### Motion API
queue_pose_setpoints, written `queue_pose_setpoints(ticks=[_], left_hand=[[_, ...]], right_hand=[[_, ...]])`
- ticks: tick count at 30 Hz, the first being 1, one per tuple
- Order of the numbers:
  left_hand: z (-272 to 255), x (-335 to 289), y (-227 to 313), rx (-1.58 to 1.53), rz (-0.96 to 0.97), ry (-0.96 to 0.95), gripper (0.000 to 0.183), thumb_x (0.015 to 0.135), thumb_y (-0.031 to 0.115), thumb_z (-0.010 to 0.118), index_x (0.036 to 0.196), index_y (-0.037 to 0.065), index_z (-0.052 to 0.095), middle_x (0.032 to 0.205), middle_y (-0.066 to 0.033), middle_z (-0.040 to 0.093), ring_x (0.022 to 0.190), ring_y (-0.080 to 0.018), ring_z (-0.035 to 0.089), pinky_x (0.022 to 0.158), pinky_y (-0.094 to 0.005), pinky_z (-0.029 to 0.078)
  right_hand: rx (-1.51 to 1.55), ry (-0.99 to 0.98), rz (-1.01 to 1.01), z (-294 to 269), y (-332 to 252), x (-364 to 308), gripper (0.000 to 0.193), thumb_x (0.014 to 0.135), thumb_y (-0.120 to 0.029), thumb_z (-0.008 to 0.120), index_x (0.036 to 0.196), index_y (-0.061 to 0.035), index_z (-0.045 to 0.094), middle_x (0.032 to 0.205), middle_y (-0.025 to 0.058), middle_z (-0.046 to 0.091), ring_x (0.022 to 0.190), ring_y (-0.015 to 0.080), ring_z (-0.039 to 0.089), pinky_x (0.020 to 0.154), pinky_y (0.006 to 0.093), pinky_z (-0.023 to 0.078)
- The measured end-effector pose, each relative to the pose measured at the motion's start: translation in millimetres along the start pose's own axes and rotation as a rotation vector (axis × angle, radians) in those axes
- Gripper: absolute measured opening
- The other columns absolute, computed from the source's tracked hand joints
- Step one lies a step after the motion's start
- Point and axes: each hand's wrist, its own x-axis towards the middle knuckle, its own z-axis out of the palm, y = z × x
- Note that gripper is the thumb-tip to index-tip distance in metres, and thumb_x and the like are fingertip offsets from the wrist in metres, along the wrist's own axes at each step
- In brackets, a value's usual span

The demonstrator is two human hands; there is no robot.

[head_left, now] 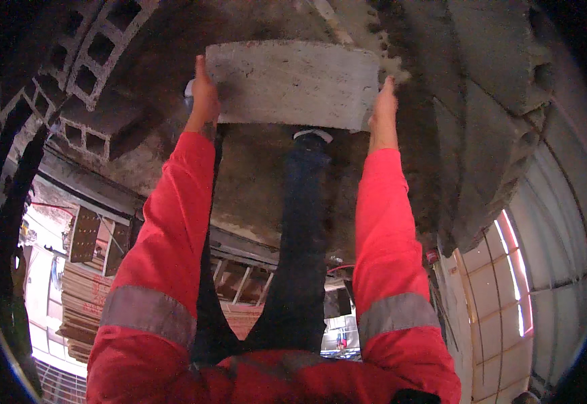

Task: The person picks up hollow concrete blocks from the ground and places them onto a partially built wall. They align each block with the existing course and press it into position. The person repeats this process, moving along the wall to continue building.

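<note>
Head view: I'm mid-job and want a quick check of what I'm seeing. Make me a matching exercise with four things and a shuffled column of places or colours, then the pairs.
Things:
1. Grey block
2. Sleeves
3. Boards
4. Hollow blocks

Places and colours:
A. Brown, stacked at the picture's lower left
B. Upper left of the picture, with openings showing
C. Between the left hand and the right hand
D. Red with a grey band

Right pairs: 1-C, 2-D, 3-A, 4-B.
</note>
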Motion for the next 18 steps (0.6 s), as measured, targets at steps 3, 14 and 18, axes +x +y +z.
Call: queue_pose_setpoints(ticks=[3,14,18], left_hand=[[1,-34,26,-0.387,-0.090,-0.056,0.062,0.087,0.057,0.040,0.119,0.006,0.053,0.123,-0.0107,0.051,0.115,-0.0259,0.043,0.099,-0.0374,0.031],[-38,12,-8,-0.012,0.046,-0.159,0.051,0.078,0.046,0.064,0.103,0.002,0.059,0.094,-0.0071,0.063,0.089,-0.0185,0.057,0.081,-0.0302,0.043],[-19,-15,-17,0.748,0.357,-0.185,0.043,0.071,0.032,0.073,0.096,-0.001,0.063,0.087,-0.0079,0.065,0.079,-0.0175,0.059,0.073,-0.0309,0.046]], right_hand=[[0.275,0.008,-0.134,5,8,-27,0.062,0.087,-0.055,0.041,0.113,0.0008,0.051,0.117,0.0131,0.052,0.105,0.0252,0.049,0.092,0.0384,0.036],[-0.150,-0.129,-0.529,19,38,1,0.076,0.072,-0.050,0.070,0.121,0.0041,0.050,0.124,0.0184,0.052,0.114,0.0277,0.049,0.097,0.0341,0.035],[-0.486,-0.074,-0.430,12,36,-8,0.053,0.065,-0.031,0.075,0.101,0.0057,0.062,0.099,0.0206,0.064,0.096,0.0310,0.061,0.083,0.0359,0.045]])
